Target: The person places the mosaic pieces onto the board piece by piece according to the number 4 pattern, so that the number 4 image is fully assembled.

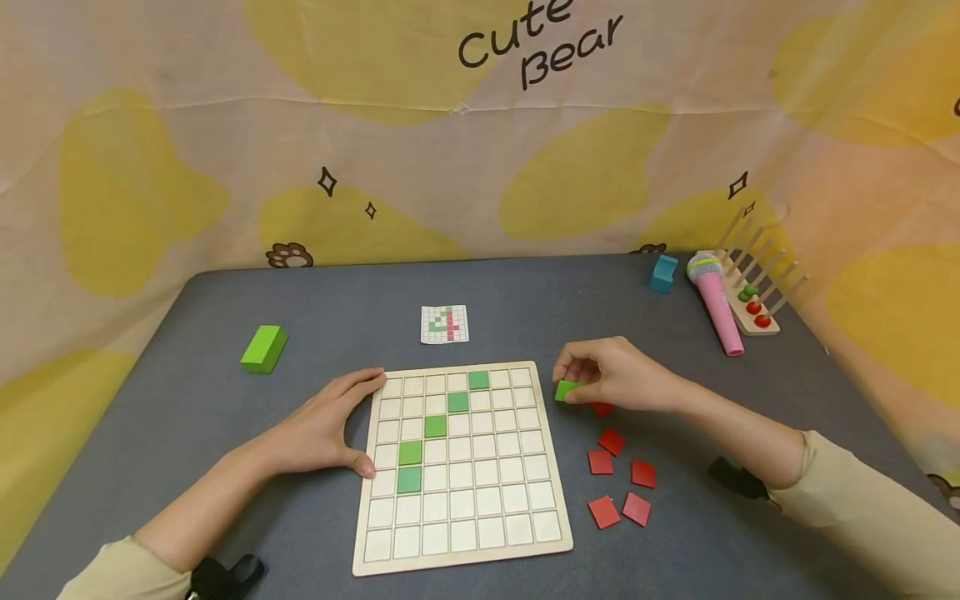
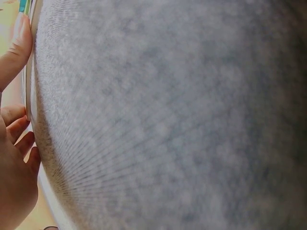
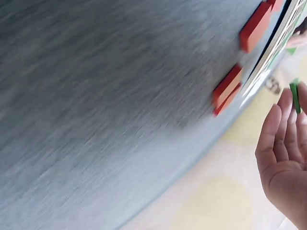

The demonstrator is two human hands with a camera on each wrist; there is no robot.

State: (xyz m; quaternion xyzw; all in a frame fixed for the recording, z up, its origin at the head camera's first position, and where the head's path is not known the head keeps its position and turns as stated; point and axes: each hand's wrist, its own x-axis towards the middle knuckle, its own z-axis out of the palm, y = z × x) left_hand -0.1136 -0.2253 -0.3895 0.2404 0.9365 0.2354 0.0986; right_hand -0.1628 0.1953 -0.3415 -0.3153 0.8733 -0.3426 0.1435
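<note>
A square wooden grid board (image 1: 465, 557) lies on the dark table, with several green square tiles (image 1: 435, 426) set in a slanting line of its cells. My left hand (image 1: 318, 429) touches the board's left edge, thumb and fingers spread apart. Just off the board's upper right side, my right hand (image 1: 626, 375) pinches a green tile (image 1: 565, 390) between thumb and fingers. The right wrist view also shows that thin green tile (image 3: 295, 97) at the fingertips. Several red square tiles (image 1: 601, 462) lie right of the board, one partly hidden beneath the right hand.
Behind the board lies a small card (image 1: 445, 325) with a green and red grid pattern. A green block (image 1: 264, 348) sits at left. At the back right are a blue block (image 1: 663, 273), a pink toy microphone (image 1: 720, 308) and a wooden peg stand (image 1: 763, 327) with beads.
</note>
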